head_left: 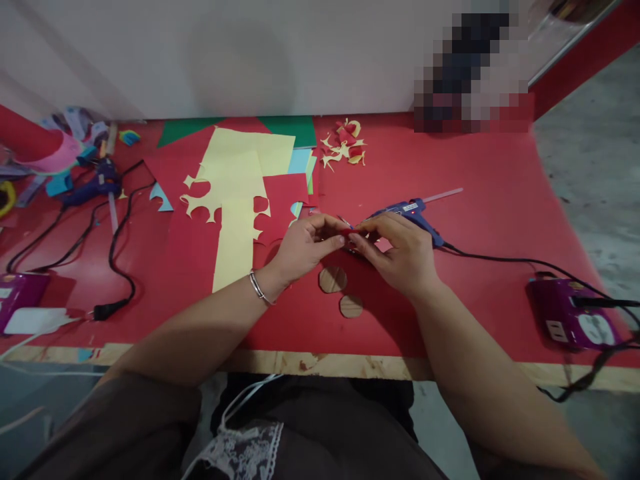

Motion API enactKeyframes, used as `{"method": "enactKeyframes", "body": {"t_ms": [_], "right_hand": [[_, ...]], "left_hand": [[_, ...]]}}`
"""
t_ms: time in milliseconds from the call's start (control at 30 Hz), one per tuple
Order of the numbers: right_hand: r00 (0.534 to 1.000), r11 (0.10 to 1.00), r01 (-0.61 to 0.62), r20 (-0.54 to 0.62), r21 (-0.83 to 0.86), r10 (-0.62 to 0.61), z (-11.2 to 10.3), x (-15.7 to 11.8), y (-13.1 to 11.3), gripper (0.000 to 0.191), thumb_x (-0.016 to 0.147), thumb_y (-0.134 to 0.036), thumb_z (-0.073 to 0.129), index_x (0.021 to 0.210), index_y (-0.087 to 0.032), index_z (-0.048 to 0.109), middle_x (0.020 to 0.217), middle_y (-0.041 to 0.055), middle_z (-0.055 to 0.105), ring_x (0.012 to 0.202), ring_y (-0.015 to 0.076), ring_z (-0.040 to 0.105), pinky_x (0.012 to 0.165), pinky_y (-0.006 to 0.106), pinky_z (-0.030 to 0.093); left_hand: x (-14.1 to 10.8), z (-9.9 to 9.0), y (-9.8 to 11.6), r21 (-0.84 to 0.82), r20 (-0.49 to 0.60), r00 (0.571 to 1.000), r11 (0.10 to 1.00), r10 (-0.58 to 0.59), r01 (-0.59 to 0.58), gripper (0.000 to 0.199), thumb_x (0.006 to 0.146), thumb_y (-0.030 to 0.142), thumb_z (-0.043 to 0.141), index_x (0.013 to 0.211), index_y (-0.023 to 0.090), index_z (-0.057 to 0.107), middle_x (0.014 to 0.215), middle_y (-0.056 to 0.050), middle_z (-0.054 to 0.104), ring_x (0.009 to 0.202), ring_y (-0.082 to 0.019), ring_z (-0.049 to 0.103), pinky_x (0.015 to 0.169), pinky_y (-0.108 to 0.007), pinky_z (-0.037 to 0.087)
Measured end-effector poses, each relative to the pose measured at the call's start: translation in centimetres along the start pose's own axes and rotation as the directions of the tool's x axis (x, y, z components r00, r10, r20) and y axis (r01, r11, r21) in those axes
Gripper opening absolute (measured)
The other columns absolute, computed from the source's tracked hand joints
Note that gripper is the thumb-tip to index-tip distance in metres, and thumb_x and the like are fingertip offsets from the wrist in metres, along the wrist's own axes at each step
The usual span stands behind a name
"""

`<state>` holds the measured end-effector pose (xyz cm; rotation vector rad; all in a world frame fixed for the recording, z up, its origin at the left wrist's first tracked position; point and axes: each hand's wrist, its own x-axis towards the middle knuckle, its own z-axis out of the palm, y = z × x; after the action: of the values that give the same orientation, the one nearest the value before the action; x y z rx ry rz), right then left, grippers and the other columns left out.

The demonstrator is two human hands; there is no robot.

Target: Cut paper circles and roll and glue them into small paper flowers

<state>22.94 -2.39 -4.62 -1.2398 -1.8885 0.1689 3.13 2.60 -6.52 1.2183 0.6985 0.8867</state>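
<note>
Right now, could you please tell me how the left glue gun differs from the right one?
The left gun lies clear of the hands; the right gun is partly hidden by the right hand.
The left gun's stick points down the picture; the right gun's stick points right.
Both are blue.

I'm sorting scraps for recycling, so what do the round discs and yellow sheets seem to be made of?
The round discs look like matt brown cardboard or thin wood; their darker streaks could be ridges or grain. The yellow sheets are probably matt paper or thin card: they look thin, show no shine and have curved cutouts.
</note>
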Motion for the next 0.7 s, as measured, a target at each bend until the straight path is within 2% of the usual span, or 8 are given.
{"method": "enactKeyframes", "body": {"t_ms": [233,367,467,567,700], "right_hand": [[1.000,0.999,-0.016,0.004,0.044,0.016,0.2,-0.1,0.3,0.012,0.099,-0.028,0.073,0.088,-0.023,0.071,0.080,0.0046,0.075,0.074,0.0214,0.069,0.069,0.035,0.051],[1.000,1.000,0.001,0.006,0.030,-0.001,0.2,0.0,0.3,0.012,0.099,-0.028,0.072,0.089,-0.023,0.071,0.079,0.0044,0.075,0.074,0.0210,0.069,0.068,0.034,0.052],[0.999,0.999,0.032,-0.006,-0.002,-0.032,0.2,0.0,0.3,0.012,0.100,-0.028,0.072,0.089,-0.023,0.071,0.079,0.0043,0.074,0.072,0.0206,0.068,0.067,0.034,0.052],[0.998,0.997,0.061,-0.029,-0.054,-0.063,0.1,-0.1,0.2,0.011,0.101,-0.027,0.069,0.092,-0.023,0.071,0.082,0.0051,0.076,0.075,0.0217,0.070,0.069,0.035,0.053],[0.994,0.987,0.096,-0.044,-0.129,-0.102,0.0,-0.1,0.1,0.009,0.103,-0.027,0.067,0.096,-0.023,0.071,0.084,0.0061,0.077,0.079,0.0233,0.071,0.071,0.036,0.053]], "left_hand": [[0.1,-0.5,-0.2,0.219,-0.008,0.998,0.974,0.060,-0.057,0.015,0.087,0.029,0.082,0.095,0.017,0.076,0.093,-0.005,0.078,0.085,-0.015,0.071,0.083,-0.032,0.056],[0.0,-0.5,0.0,0.249,0.003,0.997,0.966,0.072,-0.071,0.012,0.090,0.028,0.080,0.094,0.018,0.075,0.090,-0.004,0.078,0.082,-0.015,0.070,0.082,-0.032,0.056],[-0.1,-0.3,0.2,0.145,-0.018,0.999,0.989,0.027,-0.024,0.016,0.087,0.029,0.084,0.093,0.017,0.075,0.090,-0.004,0.077,0.083,-0.015,0.070,0.084,-0.031,0.056],[-0.2,0.1,0.4,-0.091,-0.025,0.996,0.992,-0.089,0.087,0.020,0.086,0.029,0.085,0.100,0.017,0.076,0.094,-0.004,0.077,0.086,-0.014,0.072,0.087,-0.030,0.057],[-0.2,0.5,0.6,-0.359,0.046,0.958,0.890,-0.283,0.281,0.020,0.088,0.027,0.084,0.103,0.016,0.075,0.094,-0.005,0.079,0.090,-0.017,0.077,0.089,-0.033,0.061]]}}
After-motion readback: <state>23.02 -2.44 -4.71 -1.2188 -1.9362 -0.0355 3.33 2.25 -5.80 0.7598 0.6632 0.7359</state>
